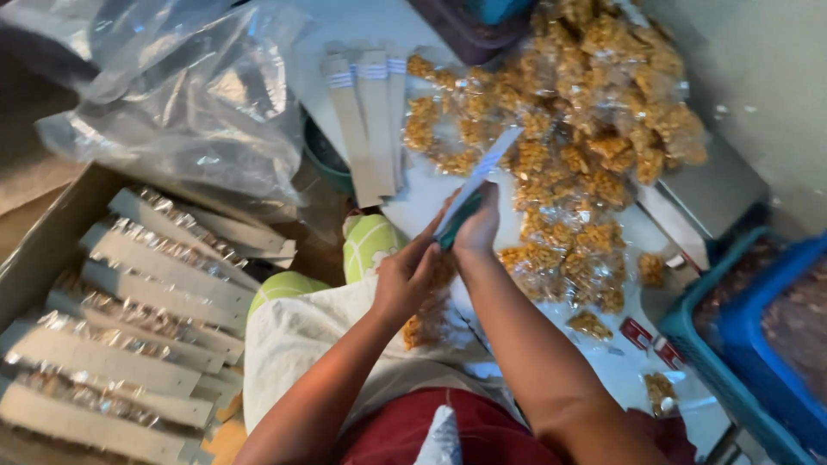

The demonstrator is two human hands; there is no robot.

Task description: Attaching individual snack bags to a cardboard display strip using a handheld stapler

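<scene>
**Snack packets: one box row filled, a heap left loose**

Heap first: beyond the right hand, on the pale tabletop, lies a broad mound of small clear packets of golden crunchy snack, loosely piled and, by the look of it, without card headers. That pile is much the larger share of what shows, so I judge most of the work is left.

To the left of the left hand, well apart from it, a cardboard box holds rows of finished packs, each a shiny strip of snack under a long grey card. These look done and laid by. Above the box, a big crumpled clear plastic bag lies slack.

Just beyond both hands, a small stack of blank grey card strips waits, several unused.

Between the hands is the piece in work: a folded card strip, tilted, rising away from the fingers. The right hand pinches its lower end; the left hand is curled closed just beside it, touching the same piece or the packet under it, though exactly which I cannot tell. Motion blur hides whether a tool is held there.

To the right of the right hand, a blue crate stands at the tabletop's edge.
</scene>
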